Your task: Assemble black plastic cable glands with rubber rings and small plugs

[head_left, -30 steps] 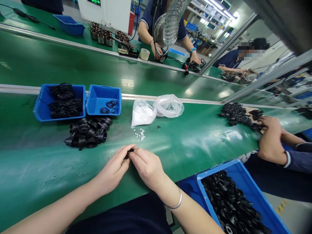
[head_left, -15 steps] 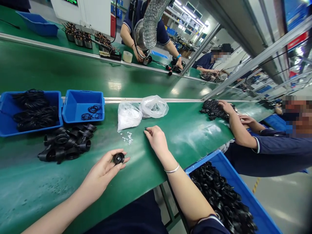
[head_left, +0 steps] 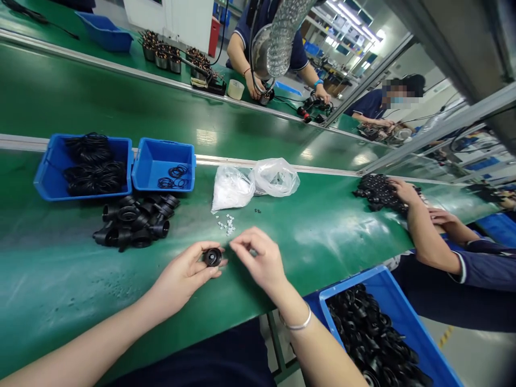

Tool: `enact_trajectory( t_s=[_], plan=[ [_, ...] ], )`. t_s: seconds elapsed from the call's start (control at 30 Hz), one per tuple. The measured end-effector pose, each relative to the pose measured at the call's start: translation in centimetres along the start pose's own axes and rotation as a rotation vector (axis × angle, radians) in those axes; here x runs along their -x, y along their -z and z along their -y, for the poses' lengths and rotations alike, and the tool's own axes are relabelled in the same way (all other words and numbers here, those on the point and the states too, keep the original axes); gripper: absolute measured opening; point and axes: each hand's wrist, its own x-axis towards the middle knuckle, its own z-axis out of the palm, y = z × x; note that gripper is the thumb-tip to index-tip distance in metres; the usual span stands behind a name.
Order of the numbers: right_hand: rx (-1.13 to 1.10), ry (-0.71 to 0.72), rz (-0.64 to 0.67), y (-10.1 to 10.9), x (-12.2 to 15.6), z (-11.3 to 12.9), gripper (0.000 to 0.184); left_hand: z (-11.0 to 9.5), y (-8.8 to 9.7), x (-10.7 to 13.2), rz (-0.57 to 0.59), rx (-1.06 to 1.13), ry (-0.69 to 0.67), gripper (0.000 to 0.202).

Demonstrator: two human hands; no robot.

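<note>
My left hand point(head_left: 189, 274) holds a round black plastic part point(head_left: 213, 257), its hollow face turned up and a small pale spot at its centre. Just right of it, my right hand point(head_left: 262, 258) hovers with thumb and forefinger pinched; whatever lies between the tips is too small to make out. Beyond both hands, small white pieces point(head_left: 229, 224) lie scattered on the green tabletop. A few tiny dark pieces point(head_left: 258, 210) sit to their right. Behind these stand a clear bag of white pieces point(head_left: 231, 191) and a second, open clear bag point(head_left: 278, 177).
At the left, black pipe-like parts point(head_left: 137, 220) are heaped before a blue bin of black rings point(head_left: 86, 191) and a smaller blue bin point(head_left: 163, 183). A blue crate point(head_left: 419, 322) of black parts stands lower right. A co-worker's hands point(head_left: 407, 193) touch a dark pile.
My right hand has come back from the tiny dark pieces towards the black part in my left hand. The camera view has shifted left, so the scene sits further right.
</note>
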Motion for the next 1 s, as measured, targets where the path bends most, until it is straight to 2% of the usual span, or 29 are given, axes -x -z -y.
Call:
enact_trajectory(
  t_s=[0.1,0.23,0.37,0.53,0.83,1.0],
  plan=[
    [-0.099,0.067,0.072,-1.8,1.3,1.8,0.005,0.0,0.1,-0.1,-0.01,-0.056,0.002,0.039],
    [-0.072,0.085,0.109,-2.9,1.6,1.7,0.007,-0.1,0.1,-0.1,-0.025,-0.135,-0.007,0.039],
    [-0.051,0.097,0.133,-2.7,1.2,1.6,0.007,-0.3,0.0,0.0,-0.048,-0.205,0.002,0.038],
    [-0.059,0.078,0.103,-2.4,1.0,1.9,0.007,-0.3,0.0,0.0,-0.025,-0.163,-0.02,0.036],
    [-0.02,0.134,0.181,-2.2,1.0,1.8,0.011,-0.6,0.0,0.0,-0.043,-0.211,-0.019,0.033],
    [0.095,0.197,0.225,-2.0,1.7,1.5,0.021,-0.3,0.1,0.0,-0.055,-0.221,-0.021,0.035]
  ],
)
